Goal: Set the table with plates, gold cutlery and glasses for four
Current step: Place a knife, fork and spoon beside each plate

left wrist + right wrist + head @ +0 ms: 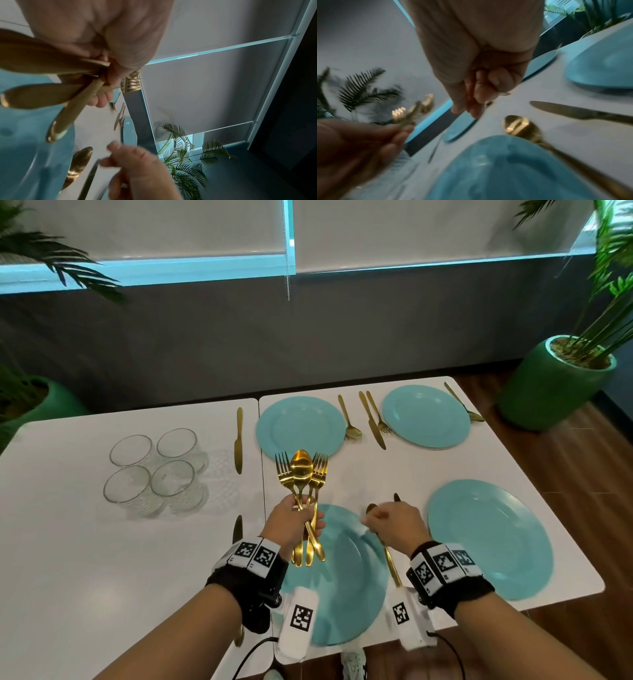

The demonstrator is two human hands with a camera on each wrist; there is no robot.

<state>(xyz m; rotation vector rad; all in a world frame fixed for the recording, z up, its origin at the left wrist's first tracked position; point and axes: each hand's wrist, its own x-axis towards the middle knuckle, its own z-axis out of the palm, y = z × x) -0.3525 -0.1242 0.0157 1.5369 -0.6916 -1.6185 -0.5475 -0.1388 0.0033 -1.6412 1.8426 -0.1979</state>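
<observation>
My left hand (pixel 305 523) grips a bundle of gold forks and spoons (pixel 302 474) upright above the near-left blue plate (pixel 352 587); the left wrist view shows the handles (pixel 68 97) crossing under the curled fingers. My right hand (pixel 375 520) hovers between the two near plates with fingers curled and nothing in them (pixel 479 94). Beneath it a gold spoon (pixel 520 127) and a knife (pixel 573 111) lie on the white table. The near-right plate (pixel 489 539) sits beyond them.
Two far plates (pixel 301 424) (pixel 426 416) have gold cutlery beside them: a knife (pixel 238 440), a spoon (pixel 349 419), a knife and fork (pixel 373 419), a spoon (pixel 464 404). Another knife (pixel 237 529) lies left of the near-left plate. Several glasses (pixel 154 470) stand grouped at left. Green plant pots flank the table.
</observation>
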